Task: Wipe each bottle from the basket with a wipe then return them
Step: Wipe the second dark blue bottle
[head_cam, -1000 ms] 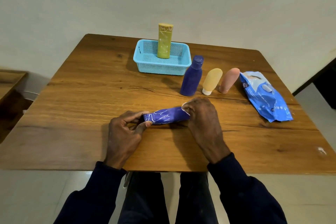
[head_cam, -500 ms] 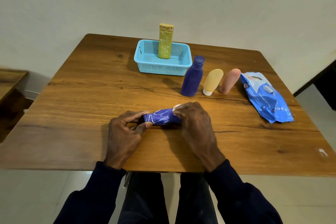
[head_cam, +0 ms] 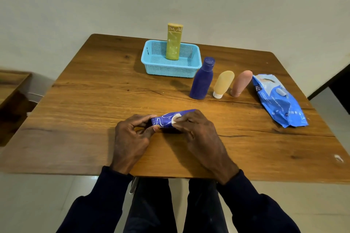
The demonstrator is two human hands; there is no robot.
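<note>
Wiping was mid-stroke: the right hand [head_cam: 197, 130] had slid left along the blue tube [head_cam: 168, 120] since a second earlier, when it sat at the tube's far right end. Its fingers [head_cam: 186, 119] pinched a small white wipe [head_cam: 175, 118] against the tube's upper face, now about midway along. The left hand [head_cam: 132, 134] hadn't shifted; thumb and fingers were closed on the tube's left end, pinning it flat on the table [head_cam: 94, 100].

Reading: one pass along this tube nearly done, more of the surface probably left, and the underside likely still needs a turn.

Status of the rest, judged from layout:
- green bottle [head_cam: 173, 41] stood upright in the basket [head_cam: 170, 70], possibly already done and returned
- dark blue bottle [head_cam: 201, 79], yellow tube [head_cam: 222, 84] and pink tube [head_cam: 240, 83] stood in a row just right of the basket, outside it
- wipe pack [head_cam: 278, 100] lay flat at the far right, well apart from the hands

Table was wood grain with visible cracks, otherwise bare near the hands. Plain pale wall behind, light tile floor below, another wooden piece at the left edge.
</note>
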